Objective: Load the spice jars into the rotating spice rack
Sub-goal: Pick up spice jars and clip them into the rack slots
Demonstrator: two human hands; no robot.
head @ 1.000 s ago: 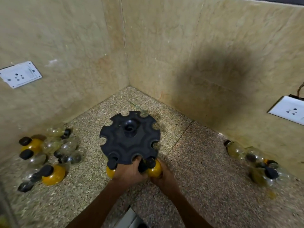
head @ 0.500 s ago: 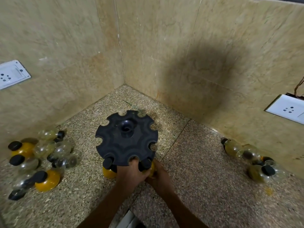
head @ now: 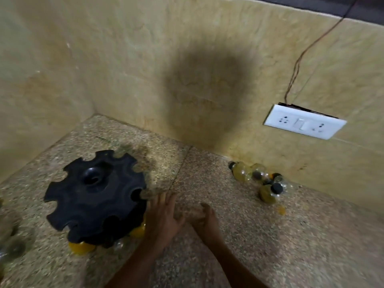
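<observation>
- Left hand (head: 163, 219) sits low in the centre of the frame, fingers spread and loose, gripping nothing.
- Right hand (head: 204, 218) lies just to its right, blurred, fingers loosely curled, empty.
- Both bare forearms rise from the bottom edge, converging.

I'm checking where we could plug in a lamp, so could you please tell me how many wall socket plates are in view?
1. The socket plate is on the right-hand wall, above the loose jars. Others may lie outside this view.
</observation>
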